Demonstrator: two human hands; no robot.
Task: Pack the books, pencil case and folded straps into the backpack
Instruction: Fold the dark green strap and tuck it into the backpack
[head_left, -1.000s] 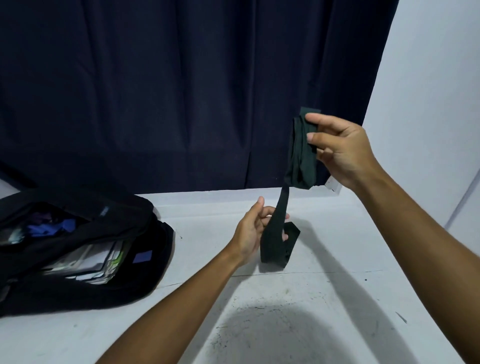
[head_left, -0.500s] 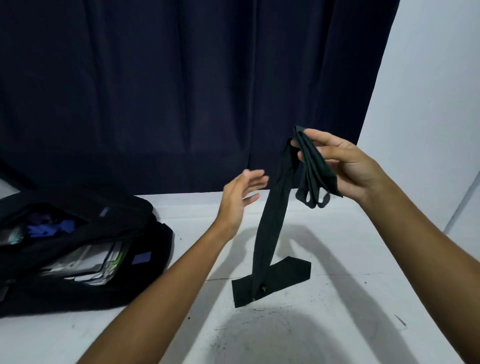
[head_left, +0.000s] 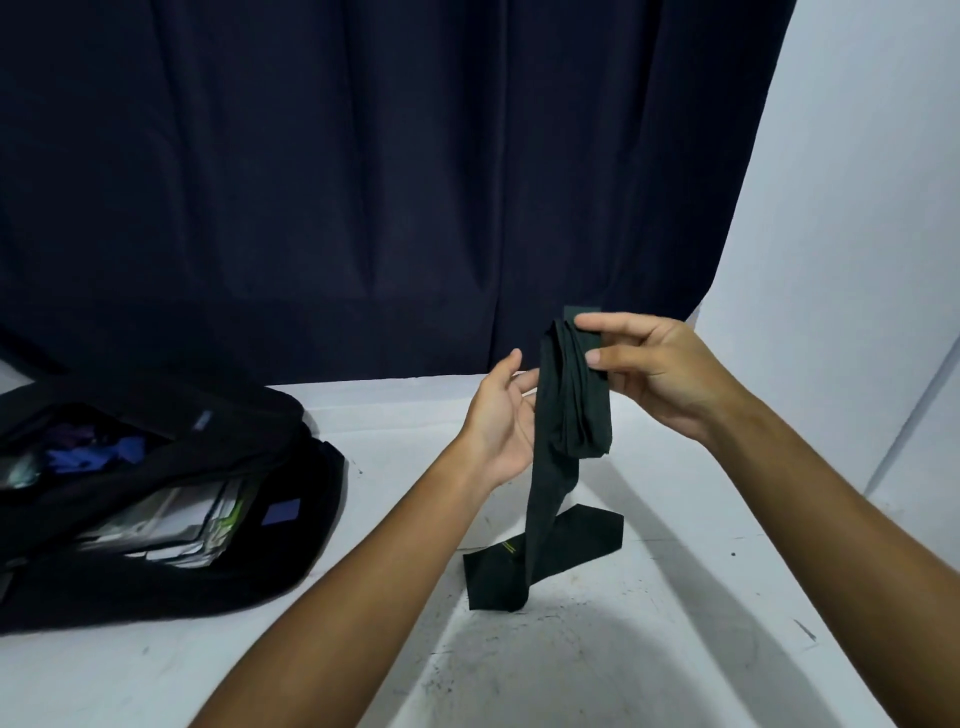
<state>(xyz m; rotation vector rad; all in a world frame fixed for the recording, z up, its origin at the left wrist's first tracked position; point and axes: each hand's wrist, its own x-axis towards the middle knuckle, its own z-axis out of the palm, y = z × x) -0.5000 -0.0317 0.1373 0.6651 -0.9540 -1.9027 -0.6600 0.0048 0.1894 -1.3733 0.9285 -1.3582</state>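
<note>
— On the table, what was there?

— The table was white, with small dark marks and scratches on it. A big dark blue curtain hung behind it. A pale wall stood on the right side.

— Where was the bag?

— The black backpack lay on the table at the left, well apart from the hands. It was open. Papers or books showed inside it, and something blue sat deeper in, too blurry to name.

— And the strap?

— The dark strap was near the middle. Its top part was folded into a thick bunch, up in the air. The rest hung straight down, and the loose end lay flat on the table, bent to one side.

— What was the right hand doing?

— The right hand pinched the folded bunch near its top. The thumb pressed on the front, and the fingers curled round it.

— And the left hand?

— The left hand was open, palm turned toward the strap, fingers loose and spread a little. It was right beside the hanging part. I could not tell for sure if the fingertips touched the strap. It did not hold anything.
</note>
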